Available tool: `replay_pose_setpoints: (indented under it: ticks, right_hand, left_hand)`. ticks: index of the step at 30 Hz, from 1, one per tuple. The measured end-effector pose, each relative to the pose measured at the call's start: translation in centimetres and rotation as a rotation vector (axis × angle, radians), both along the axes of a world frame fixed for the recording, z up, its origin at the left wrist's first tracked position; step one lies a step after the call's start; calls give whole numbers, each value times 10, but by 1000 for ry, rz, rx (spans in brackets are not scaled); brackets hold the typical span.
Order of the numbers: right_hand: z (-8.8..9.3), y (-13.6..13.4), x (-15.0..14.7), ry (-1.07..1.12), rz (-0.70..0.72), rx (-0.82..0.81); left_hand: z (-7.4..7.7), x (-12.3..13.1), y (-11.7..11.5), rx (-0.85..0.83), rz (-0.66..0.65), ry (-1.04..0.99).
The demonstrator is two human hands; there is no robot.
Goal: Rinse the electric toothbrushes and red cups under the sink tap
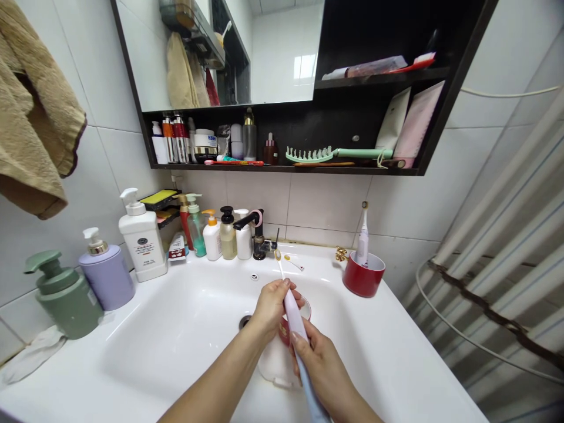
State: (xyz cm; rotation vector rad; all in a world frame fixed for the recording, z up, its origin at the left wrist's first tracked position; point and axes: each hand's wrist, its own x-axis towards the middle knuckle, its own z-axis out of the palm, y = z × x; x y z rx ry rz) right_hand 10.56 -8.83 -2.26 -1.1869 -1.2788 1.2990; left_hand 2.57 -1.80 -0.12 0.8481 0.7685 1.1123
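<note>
Over the basin I hold an electric toothbrush point(294, 315) with a handle fading from pink to pale blue, its brush head pointing up toward the faucet point(259, 235). My left hand point(274, 302) is closed around the upper end, fingers pinching where the brush head's white stem meets the handle. Lower down, my right hand point(321, 355) wraps the handle's middle. Behind both hands a red cup point(284, 333) with a white inside sits in the sink, partly hidden. Under them lies a whitish, thin-edged object point(274, 365), mostly covered, whose kind I cannot make out.
Pump bottles, among them a white one point(143, 244) and a purple one point(108, 276), line the sink's point(167, 329) left and back rim. At the right stands a red cup point(365, 276) holding another electric toothbrush point(363, 244). A dark mirror cabinet point(282, 170) overhangs the back.
</note>
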Motion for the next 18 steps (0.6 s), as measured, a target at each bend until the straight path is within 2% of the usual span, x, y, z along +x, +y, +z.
replay_pose_setpoints:
  ticks: [3,8,11,15,18]
  right_hand:
    - [-3,1,2,-76,-39,58]
    - [-2,1,1,40,51,-30]
    - [-1,-1,0,42,53,-27]
    - [6,3,2,23,-42,47]
    - [18,22,9,17,-213,141]
  left_hand:
    - [-1,1,0,10,14,26]
    - [-1,-1,1,15,-27,0]
    - [-1,-1,1,16,-24,-2]
    - [2,-2,1,86,18,48]
    - [2,-4,4,165,89,152]
